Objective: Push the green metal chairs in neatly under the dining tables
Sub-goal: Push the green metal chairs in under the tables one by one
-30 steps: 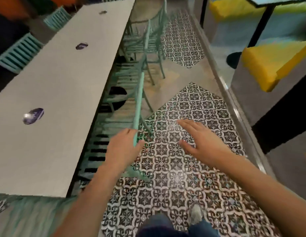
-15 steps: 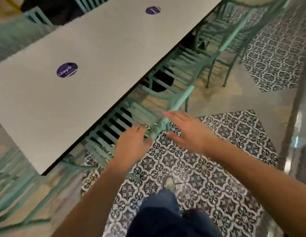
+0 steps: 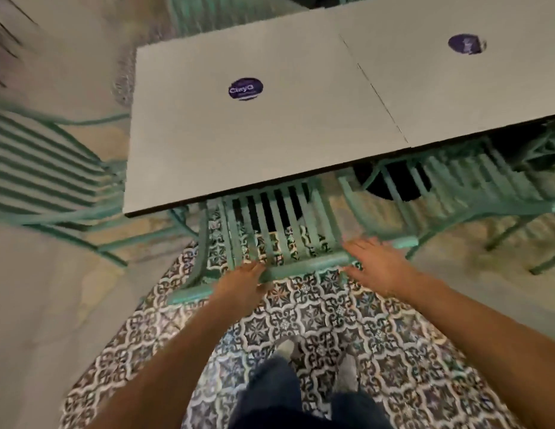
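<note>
While the chair [image 3: 279, 224] sits partly under the counter [image 3: 239, 144], both hands rest on its top rail (seat half hidden): left hand [image 3: 239, 284] curled on it, right hand [image 3: 378, 263] flat, fingers spread.

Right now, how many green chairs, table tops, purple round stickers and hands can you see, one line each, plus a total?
Green chairs: 3, centre, right, left; blurred green shapes beyond the far edge not counted
Table tops: 2, near, right
Purple stickers: 2
Hands: 2, left hand, right hand
Total: 9
</note>
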A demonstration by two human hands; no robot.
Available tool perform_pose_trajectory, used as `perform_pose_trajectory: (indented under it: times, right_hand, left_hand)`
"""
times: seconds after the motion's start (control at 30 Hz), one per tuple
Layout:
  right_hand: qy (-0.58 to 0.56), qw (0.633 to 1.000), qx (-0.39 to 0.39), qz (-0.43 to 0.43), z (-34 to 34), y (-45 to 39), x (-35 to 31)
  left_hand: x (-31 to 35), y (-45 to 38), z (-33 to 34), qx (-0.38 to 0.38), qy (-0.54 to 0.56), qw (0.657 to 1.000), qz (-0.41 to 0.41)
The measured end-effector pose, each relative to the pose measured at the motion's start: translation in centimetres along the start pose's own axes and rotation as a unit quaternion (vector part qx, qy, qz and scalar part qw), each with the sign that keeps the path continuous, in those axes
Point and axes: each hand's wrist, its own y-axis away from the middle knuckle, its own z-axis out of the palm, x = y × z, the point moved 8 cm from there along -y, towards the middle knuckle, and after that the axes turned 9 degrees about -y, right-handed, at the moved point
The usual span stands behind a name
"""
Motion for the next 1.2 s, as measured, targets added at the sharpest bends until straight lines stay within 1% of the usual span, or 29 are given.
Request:
perform_pose_trajectory:
  times: [0.1, 0.4, 0.57, 0.63, 0.73, 0.83, 0.9, 0.97, 1.03, 1.2]
  right_hand:
    - [0.012, 1.000, -0.017, -0.012, 0.5, -1.0, 2.1]
    - [0.022, 0.998, 0.010, -0.054, 1.6, -1.8, 3.1]
    - [-0.005, 0.999, 0.012, -0.042, 1.3, -1.5, 3.1]
    - [-0.016, 0.999, 0.029, -0.033, 1.0, -1.2, 3.0]
    - [-0.044, 0.996, 0.081, -0.015, 0.2, 0.0, 3.2]
    - [-0.094, 0.985, 0.144, 0.029, -0.6, 2.8, 5.3]
    - [-0.134, 0.971, 0.176, 0.091, -0.7, 5.5, 8.4]
    - [-0.157, 0.957, 0.192, 0.154, -0.4, 8.5, 12.4]
    - [-0.167, 0.945, 0.199, 0.197, -0.4, 11.5, 16.2]
    - [-0.203, 0.917, 0.238, 0.246, -1.5, 17.6, 24.9]
  left_hand:
    - [-0.4, 0.1, 0.4, 0.021, 0.014, 0.999, -0.042]
    - [-0.9, -0.2, 0.4, 0.008, 0.039, 0.998, -0.044]
    - [-0.2, 0.0, 0.5, 0.021, 0.045, 0.997, -0.054]
    - [0.2, 0.1, 0.3, 0.029, 0.051, 0.997, -0.056]
    - [1.2, -0.5, -0.4, 0.025, 0.051, 0.997, -0.053]
    - [4.1, -2.2, -2.5, 0.048, 0.010, 0.999, -0.018]
    - [7.6, -3.6, -4.3, 0.060, -0.014, 0.998, 0.026]
    - [11.9, -4.8, -6.2, 0.076, -0.033, 0.994, 0.076]
    - [16.5, -5.4, -8.0, 0.094, -0.043, 0.987, 0.121]
    - [26.9, -6.5, -11.7, 0.139, -0.060, 0.972, 0.179]
